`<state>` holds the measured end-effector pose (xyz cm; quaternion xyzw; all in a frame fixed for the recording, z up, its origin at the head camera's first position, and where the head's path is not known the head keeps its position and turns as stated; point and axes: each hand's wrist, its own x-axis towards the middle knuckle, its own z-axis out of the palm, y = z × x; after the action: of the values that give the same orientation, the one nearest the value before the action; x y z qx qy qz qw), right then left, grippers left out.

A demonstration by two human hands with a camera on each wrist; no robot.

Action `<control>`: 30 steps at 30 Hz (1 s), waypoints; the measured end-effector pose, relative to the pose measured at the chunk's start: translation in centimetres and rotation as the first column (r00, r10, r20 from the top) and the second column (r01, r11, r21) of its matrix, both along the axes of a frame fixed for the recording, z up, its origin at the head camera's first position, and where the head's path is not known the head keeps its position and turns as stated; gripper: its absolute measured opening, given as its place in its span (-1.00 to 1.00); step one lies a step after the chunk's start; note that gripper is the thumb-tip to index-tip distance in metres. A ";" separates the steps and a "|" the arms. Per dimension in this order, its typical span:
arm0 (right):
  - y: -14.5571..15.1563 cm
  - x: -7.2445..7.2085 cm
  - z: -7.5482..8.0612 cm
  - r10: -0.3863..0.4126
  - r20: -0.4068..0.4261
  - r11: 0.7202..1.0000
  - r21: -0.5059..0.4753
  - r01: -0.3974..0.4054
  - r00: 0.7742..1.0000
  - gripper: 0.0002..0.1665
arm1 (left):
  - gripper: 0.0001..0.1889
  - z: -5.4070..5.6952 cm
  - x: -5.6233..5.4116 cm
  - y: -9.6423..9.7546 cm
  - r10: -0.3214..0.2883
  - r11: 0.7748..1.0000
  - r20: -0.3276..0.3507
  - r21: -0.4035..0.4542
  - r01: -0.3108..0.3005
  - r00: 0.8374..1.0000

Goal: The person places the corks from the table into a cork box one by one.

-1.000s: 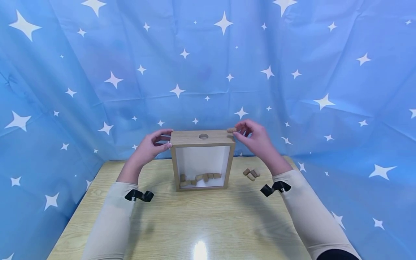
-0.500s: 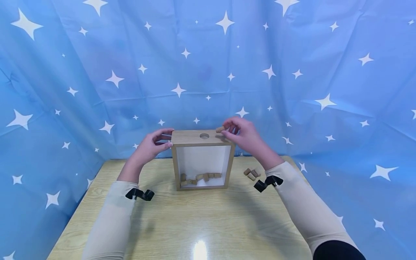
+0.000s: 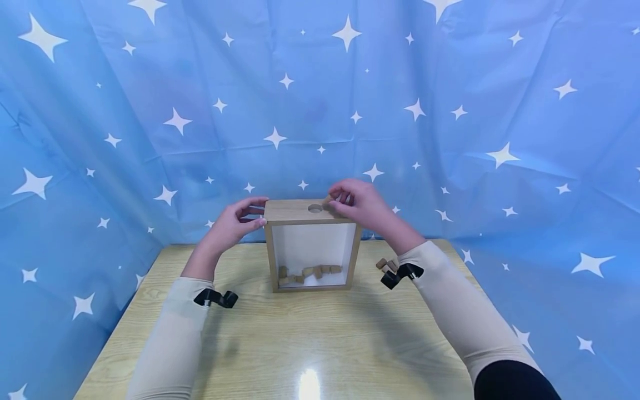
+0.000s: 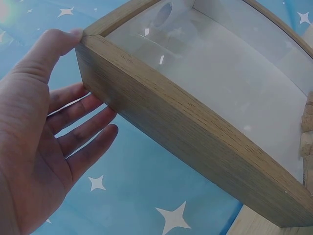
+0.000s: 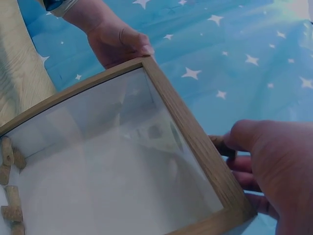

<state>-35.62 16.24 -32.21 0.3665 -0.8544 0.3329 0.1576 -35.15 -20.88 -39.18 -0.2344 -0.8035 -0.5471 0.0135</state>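
A wooden shadow box (image 3: 285, 211) with a clear front stands upright on the table, with a round hole (image 3: 315, 209) in its top. Several corks (image 3: 318, 272) lie along its bottom inside. My left hand (image 3: 231, 226) holds the upper left corner, thumb (image 4: 61, 41) at the front edge and fingers against the back edge of the side. My right hand (image 3: 362, 203) is over the top's right part, just right of the hole. It pinches a cork (image 5: 222, 145) between thumb and fingers; in the head view the fingers mostly hide this cork.
Several loose corks (image 3: 382, 263) lie on the wood-grain table (image 3: 280, 344) right of the box, partly covered by the right wrist's black camera mount (image 3: 401, 275). A blue star-patterned curtain (image 3: 310, 111) hangs close behind the table and along its sides.
My right hand has moved left with the cork, from the box's top right corner to beside the hole. The left hand has stayed at its corner.
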 end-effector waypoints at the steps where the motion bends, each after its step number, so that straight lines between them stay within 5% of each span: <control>1: -0.1 -0.1 0.0 0.008 -0.003 1.000 0.001 -0.008 1.000 -0.73 | -0.38 0.0 0.0 0.0 -0.003 1.000 -0.001 0.003 0.003 1.000; 30: -2.9 -0.8 0.0 0.067 -0.024 0.995 0.072 -0.065 0.997 -0.79 | -0.40 0.1 -0.1 0.0 -0.011 1.000 0.010 0.017 0.010 1.000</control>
<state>-36.44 13.37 -32.17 0.4043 -0.8509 0.3026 0.1444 -35.20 -20.89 -39.12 -0.2358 -0.7977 -0.5550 0.0086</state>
